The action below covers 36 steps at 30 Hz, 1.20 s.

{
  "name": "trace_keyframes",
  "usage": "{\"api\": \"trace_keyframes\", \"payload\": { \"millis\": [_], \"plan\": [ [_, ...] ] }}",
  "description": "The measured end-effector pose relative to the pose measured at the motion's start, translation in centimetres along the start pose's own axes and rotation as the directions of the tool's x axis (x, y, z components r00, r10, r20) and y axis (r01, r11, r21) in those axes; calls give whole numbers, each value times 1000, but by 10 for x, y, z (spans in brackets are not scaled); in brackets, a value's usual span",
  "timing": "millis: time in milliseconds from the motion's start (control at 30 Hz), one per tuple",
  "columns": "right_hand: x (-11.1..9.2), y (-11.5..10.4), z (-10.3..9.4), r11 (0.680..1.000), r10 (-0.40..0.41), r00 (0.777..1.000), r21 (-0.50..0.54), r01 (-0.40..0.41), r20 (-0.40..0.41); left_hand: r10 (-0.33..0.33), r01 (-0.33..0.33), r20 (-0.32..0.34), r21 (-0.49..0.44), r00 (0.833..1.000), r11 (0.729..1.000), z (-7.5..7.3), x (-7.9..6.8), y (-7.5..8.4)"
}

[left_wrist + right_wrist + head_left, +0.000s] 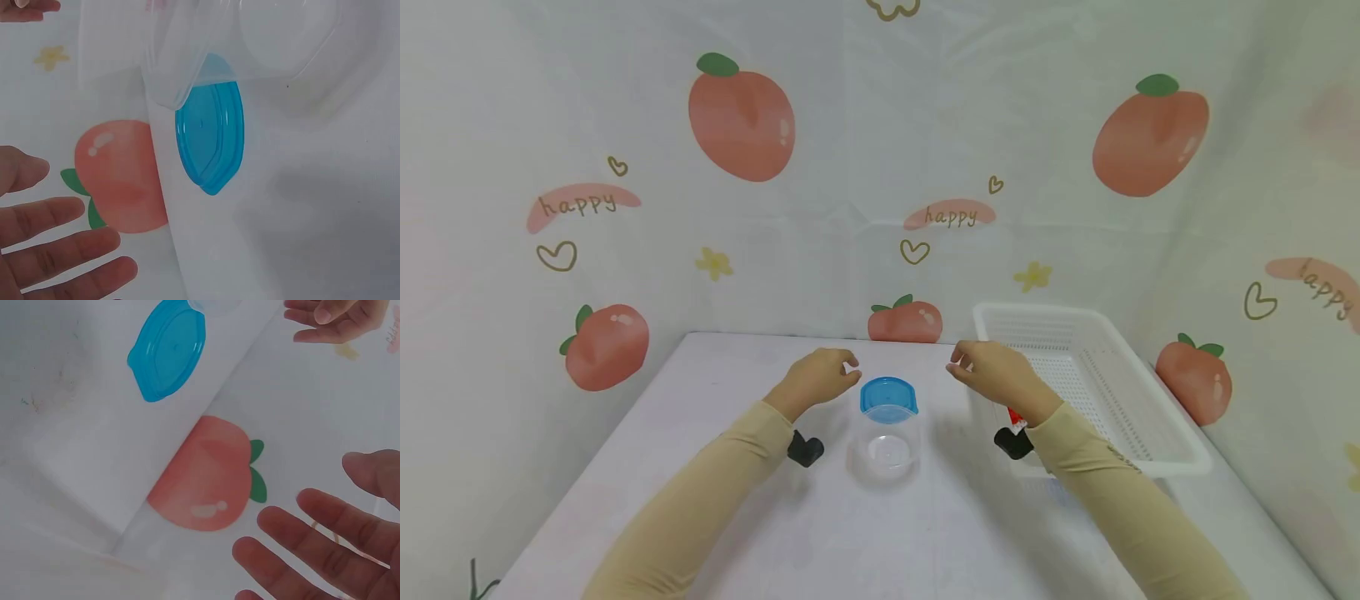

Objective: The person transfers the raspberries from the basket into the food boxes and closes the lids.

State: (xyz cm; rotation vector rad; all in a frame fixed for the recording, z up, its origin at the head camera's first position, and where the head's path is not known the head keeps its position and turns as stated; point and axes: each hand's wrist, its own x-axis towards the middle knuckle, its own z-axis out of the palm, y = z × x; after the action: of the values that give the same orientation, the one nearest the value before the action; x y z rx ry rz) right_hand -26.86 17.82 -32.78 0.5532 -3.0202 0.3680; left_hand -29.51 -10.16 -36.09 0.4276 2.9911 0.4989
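A clear plastic container (886, 450) stands on the table, midway between my two arms. Right behind it lies a blue lid (888, 393), which also shows in the left wrist view as a blue lid (212, 134) partly behind the clear plastic. My left hand (822, 379) hovers to the left of the lid, fingers relaxed and spread, nothing in them. On the other side, my right hand (996, 373) is raised near the basket's left rim, its fingers loosely extended and holding nothing. Both palms face inward, apart from the container and lid.
A white perforated basket (1165, 417) stands at the right of the table, partly covered by my right forearm. Something red (1017, 417) shows at its near left, beneath my right wrist. Behind the table hangs a white cloth (850, 125) printed with fruit and hearts.
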Motion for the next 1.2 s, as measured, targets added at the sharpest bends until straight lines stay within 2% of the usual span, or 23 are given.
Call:
{"api": "trace_keyframes", "payload": {
  "millis": [300,467,633,833,933,1200],
  "plan": [
    [-6,9,-9,995,26,999,92,-23,-34,31,-31,-1,-70,1000,997,4,-6,-5],
    [-9,22,-18,989,35,996,144,-23,-80,41,-38,18,-115,999,993,6,-14,-6],
    [-11,40,-26,972,45,992,233,-17,-119,63,-61,6,-175,998,983,9,-23,-5],
    [-10,62,-30,957,87,984,288,-40,-155,89,-82,12,-285,996,955,15,-33,-4],
    [-8,72,-31,953,99,982,299,-46,-163,86,-72,28,-343,996,936,20,-36,-4],
    [-7,94,-27,927,147,981,363,-93,-123,86,-55,42,-478,995,876,33,-38,-6]
  ]
}}
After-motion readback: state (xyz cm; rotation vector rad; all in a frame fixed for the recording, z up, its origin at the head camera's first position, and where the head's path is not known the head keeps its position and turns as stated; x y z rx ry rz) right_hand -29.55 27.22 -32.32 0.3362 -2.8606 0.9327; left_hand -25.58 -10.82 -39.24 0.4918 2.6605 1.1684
